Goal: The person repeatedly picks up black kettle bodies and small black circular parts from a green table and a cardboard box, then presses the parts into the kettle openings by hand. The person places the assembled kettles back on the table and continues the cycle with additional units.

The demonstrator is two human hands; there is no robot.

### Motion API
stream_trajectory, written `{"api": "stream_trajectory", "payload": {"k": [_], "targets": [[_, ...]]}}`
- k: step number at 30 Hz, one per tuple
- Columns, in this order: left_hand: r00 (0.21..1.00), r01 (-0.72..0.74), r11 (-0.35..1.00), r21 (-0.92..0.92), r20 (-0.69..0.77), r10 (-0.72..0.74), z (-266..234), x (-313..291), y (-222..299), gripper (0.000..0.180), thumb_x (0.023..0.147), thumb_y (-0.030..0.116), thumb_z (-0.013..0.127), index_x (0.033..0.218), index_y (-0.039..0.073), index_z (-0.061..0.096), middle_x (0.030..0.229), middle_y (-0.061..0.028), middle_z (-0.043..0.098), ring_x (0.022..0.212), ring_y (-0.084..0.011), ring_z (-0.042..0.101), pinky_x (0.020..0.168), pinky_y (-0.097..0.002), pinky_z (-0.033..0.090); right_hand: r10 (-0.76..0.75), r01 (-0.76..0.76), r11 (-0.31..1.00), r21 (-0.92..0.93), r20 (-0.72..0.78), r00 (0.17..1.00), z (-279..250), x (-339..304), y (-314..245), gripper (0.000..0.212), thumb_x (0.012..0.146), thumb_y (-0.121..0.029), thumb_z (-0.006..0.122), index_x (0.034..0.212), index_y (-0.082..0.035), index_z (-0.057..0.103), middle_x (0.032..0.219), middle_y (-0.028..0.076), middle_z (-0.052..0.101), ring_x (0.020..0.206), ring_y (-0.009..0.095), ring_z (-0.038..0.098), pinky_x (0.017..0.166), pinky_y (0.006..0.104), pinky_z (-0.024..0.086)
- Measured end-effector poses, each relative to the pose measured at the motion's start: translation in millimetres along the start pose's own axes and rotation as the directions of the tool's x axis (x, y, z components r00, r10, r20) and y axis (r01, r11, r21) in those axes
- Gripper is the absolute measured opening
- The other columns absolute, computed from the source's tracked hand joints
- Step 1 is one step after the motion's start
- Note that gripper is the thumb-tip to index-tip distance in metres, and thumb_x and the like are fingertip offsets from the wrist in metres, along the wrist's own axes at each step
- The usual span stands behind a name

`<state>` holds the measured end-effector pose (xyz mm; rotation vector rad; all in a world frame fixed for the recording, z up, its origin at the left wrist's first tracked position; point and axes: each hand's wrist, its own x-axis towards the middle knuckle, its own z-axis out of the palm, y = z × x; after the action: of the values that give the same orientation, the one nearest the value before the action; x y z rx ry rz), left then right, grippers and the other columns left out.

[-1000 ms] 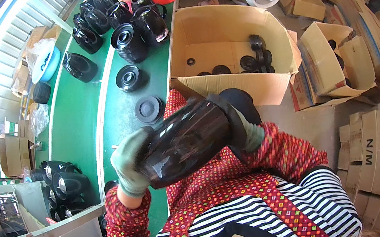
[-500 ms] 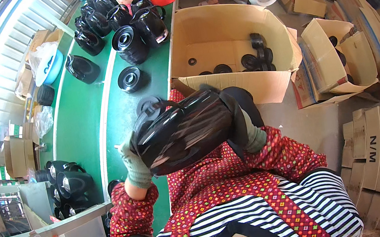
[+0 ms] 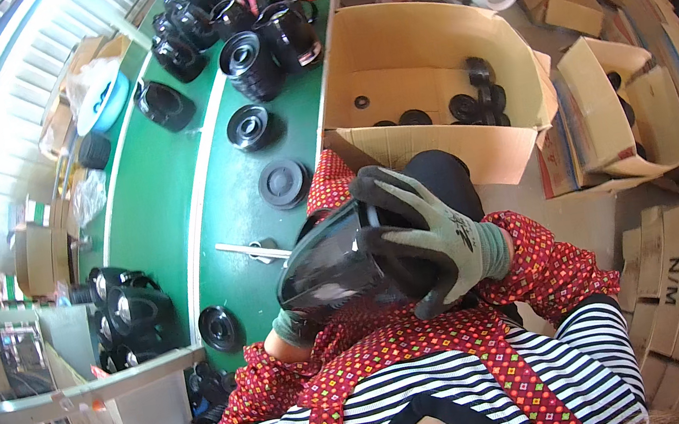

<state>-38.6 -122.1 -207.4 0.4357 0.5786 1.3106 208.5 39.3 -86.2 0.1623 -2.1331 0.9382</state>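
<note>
The glossy black jug (image 3: 325,259) hangs in front of the red patterned apron (image 3: 406,342), lying on its side, long axis crosswise with the left end lower; which end is the mouth I cannot tell. The gloved right hand (image 3: 439,240) grips its right end, fingers spread. The left hand (image 3: 294,328) is mostly hidden beneath, its fingers unreadable; half a second ago it showed at the left end. Beyond, the green table (image 3: 149,199) bears a flat lid (image 3: 284,183); an open carton (image 3: 436,142) stands rightward.
</note>
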Motion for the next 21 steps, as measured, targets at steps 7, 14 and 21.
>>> {"api": "stream_trajectory", "payload": {"k": [7, 14, 21], "targets": [[0.986, -0.124, 0.870, 0.477, -0.039, 0.162, 5.7, -1.9, 13.7, 0.055, 0.111, 0.017, 0.058, 0.161, 0.004, 0.040, 0.161, -0.0161, 0.049, 0.143, -0.0272, 0.054, 0.119, -0.0447, 0.047, 0.255, -0.219, 0.961, 0.169, -0.231, 0.939, 15.7, -2.6, -4.4, 0.067, 0.096, -0.039, 0.070, 0.148, -0.001, 0.053, 0.154, 0.025, 0.049, 0.144, 0.039, 0.047, 0.121, 0.0496, 0.035], [0.800, -0.081, 0.991, 0.106, -0.586, 0.128, -42.8, -28.4, 37.6, 0.053, 0.107, 0.040, 0.047, 0.122, -0.003, 0.073, 0.110, -0.0173, 0.079, 0.101, -0.0294, 0.076, 0.088, -0.0460, 0.063, 0.719, -0.482, 0.656, 0.580, -0.288, 0.632, 57.0, -33.7, 21.6, 0.054, 0.115, -0.041, 0.043, 0.150, -0.001, 0.050, 0.139, 0.013, 0.063, 0.130, 0.024, 0.061, 0.110, 0.0382, 0.050], [0.970, 0.082, 0.227, 0.970, -0.130, 0.203, 117.0, -23.5, 105.8, 0.039, 0.103, 0.036, 0.070, 0.117, 0.000, 0.071, 0.095, -0.0210, 0.073, 0.088, -0.0330, 0.073, 0.081, -0.0406, 0.056, 0.796, -0.390, 0.296, 0.872, 0.000, 0.605, 81.7, -110.7, 98.8, 0.054, 0.113, -0.038, 0.048, 0.150, 0.001, 0.050, 0.142, 0.017, 0.064, 0.128, 0.031, 0.065, 0.114, 0.0462, 0.053]]}}
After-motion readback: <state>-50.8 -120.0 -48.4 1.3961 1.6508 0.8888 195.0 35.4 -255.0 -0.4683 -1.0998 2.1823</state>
